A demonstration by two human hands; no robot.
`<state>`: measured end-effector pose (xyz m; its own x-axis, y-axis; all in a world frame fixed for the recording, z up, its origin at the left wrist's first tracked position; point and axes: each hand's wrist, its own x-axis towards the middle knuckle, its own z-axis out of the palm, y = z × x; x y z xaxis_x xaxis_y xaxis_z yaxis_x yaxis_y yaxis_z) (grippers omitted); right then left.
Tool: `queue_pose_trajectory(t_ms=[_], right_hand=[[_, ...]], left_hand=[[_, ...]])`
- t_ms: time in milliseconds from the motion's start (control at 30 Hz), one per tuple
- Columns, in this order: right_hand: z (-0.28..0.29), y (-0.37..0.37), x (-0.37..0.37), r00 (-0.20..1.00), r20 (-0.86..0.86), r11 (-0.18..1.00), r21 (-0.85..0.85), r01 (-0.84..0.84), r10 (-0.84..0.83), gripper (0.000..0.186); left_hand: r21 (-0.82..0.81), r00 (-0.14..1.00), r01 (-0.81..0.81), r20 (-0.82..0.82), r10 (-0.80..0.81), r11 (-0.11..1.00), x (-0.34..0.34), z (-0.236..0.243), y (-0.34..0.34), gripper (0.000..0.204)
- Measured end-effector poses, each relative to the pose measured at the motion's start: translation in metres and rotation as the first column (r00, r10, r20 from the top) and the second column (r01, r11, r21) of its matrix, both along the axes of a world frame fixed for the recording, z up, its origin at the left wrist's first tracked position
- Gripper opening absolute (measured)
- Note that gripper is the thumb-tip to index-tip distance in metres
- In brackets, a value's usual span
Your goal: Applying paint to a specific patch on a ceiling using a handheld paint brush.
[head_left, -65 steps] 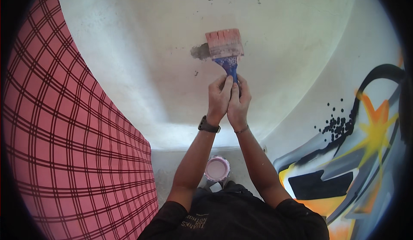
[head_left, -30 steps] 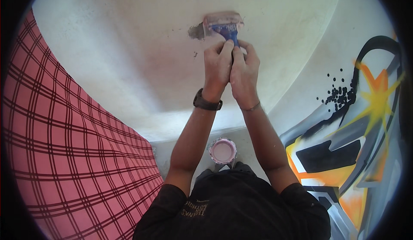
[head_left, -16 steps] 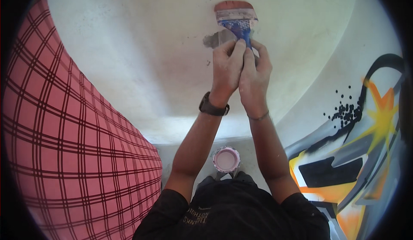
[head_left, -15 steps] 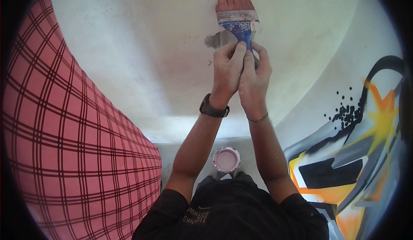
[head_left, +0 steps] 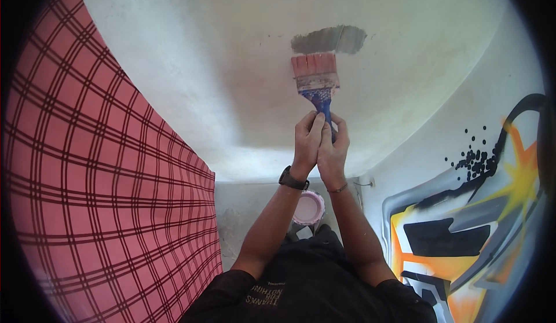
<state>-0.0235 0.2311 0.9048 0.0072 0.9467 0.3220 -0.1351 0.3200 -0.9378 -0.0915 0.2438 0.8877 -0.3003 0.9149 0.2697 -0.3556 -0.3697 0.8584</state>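
left wall: a pink wall crossed by a grid of dark maroon lines point(head_left: 104, 178), filling the left side of the view.
right wall: a painted mural of orange, black, grey and white shapes point(head_left: 463, 224), with a yellow-orange star form and a cluster of small black dots above it.
lower middle: a small round paint pot with a pink rim and pale paint inside point(head_left: 307, 208), seen from above, on a grey floor point(head_left: 243, 213).
clothing: a black shirt point(head_left: 313, 282) along the bottom edge.

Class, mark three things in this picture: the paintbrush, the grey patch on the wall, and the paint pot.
paintbrush point(head_left: 314, 70), head view, on the pink bristles.
grey patch point(head_left: 328, 39), head view, on its middle.
paint pot point(head_left: 307, 208), head view, on the pale paint inside.
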Motion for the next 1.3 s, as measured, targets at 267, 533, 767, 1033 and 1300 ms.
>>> queue_pose_trajectory(t_ms=[267, 533, 767, 1033, 1300], right_hand=[[0.038, -0.015, -0.003, 0.996, -0.050, 0.993, -0.095, 0.071, -0.076, 0.026], [0.083, 0.007, -0.021, 0.990, -0.113, 0.996, -0.003, 0.089, -0.089, 0.031], [0.113, 0.017, -0.016, 0.989, -0.104, 0.976, 0.179, 0.121, -0.104, 0.028], [0.082, 0.019, -0.008, 0.985, -0.165, 0.966, 0.245, 0.084, -0.043, 0.024], [0.095, 0.036, -0.001, 0.980, -0.198, 0.936, 0.343, 0.082, -0.013, 0.023]], left_hand=[[-0.081, 0.997, 0.068, -0.034, -0.071, 0.994, -0.004, 0.047, -0.014, 0.025], [0.076, 0.986, 0.099, -0.145, -0.087, 0.992, -0.027, 0.092, 0.009, 0.025], [0.204, 0.978, 0.070, -0.208, -0.027, 0.977, -0.020, 0.132, 0.010, 0.026], [0.268, 0.980, -0.010, -0.189, 0.063, 0.963, -0.007, 0.100, 0.020, 0.029], [0.339, 0.985, 0.035, -0.170, 0.025, 0.940, 0.001, 0.118, 0.031, 0.024]])
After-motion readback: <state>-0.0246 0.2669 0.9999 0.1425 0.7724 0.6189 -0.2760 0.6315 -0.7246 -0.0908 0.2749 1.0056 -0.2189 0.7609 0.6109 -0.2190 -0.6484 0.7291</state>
